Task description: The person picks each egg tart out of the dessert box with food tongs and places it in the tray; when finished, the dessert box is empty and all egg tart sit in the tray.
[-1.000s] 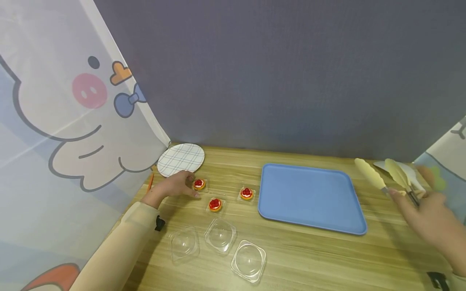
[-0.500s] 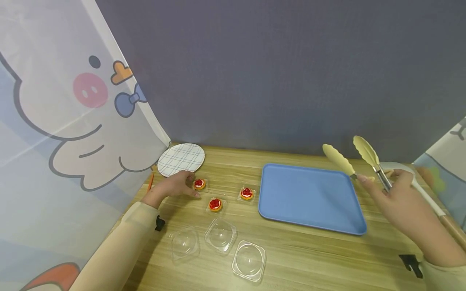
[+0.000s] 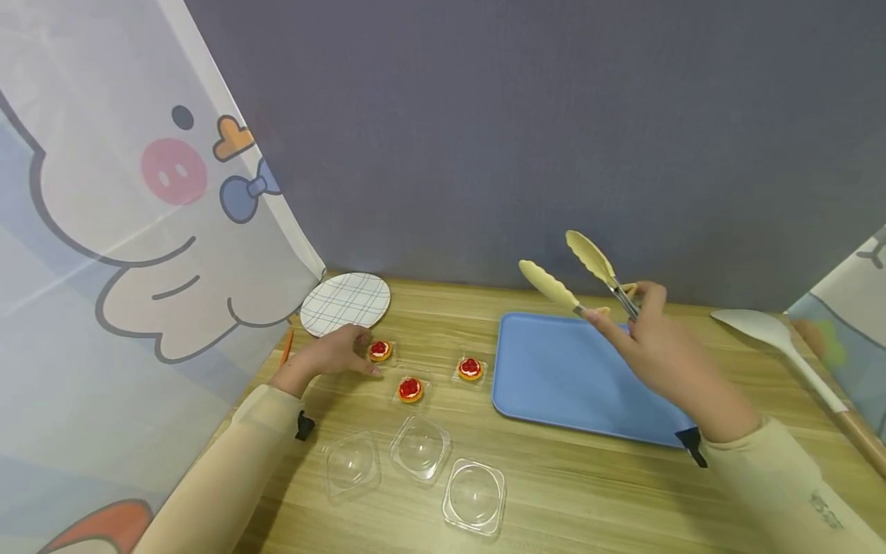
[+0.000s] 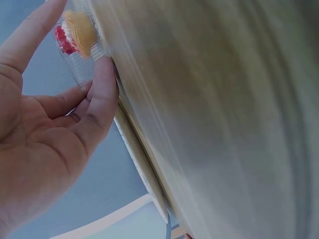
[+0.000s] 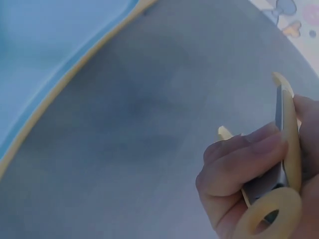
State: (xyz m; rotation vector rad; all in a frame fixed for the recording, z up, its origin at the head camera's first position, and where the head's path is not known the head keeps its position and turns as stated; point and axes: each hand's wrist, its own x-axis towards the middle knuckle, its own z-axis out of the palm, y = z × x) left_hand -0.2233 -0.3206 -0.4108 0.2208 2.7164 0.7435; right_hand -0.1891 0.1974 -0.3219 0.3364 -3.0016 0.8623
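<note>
My left hand point(image 3: 332, 352) grips the edge of a clear plastic base under a red-topped tart point(image 3: 380, 351); in the left wrist view, the fingers of my left hand point(image 4: 55, 109) bend against the base beside the tart point(image 4: 79, 34). Two more tarts, one in front point(image 3: 411, 389) and one to the right point(image 3: 470, 368), sit on clear bases. Over the blue tray point(image 3: 567, 377), my right hand point(image 3: 671, 354) holds tongs point(image 3: 550, 286) with spread cream tips pointing up and left. The right wrist view has my right hand point(image 5: 249, 164) curled round the tongs' handle point(image 5: 290, 144).
Clear domed lids, at left point(image 3: 351, 465), middle point(image 3: 420, 448) and right point(image 3: 474, 496), lie near the front. A checked plate point(image 3: 346, 303) is at the back left. On the right rests a large white spoon point(image 3: 761, 327). A grey wall point(image 3: 554, 138) stands behind.
My right hand has carried the tongs leftward from beside the white spoon to above the blue tray, uncovering the spoon. The left hand stays in place.
</note>
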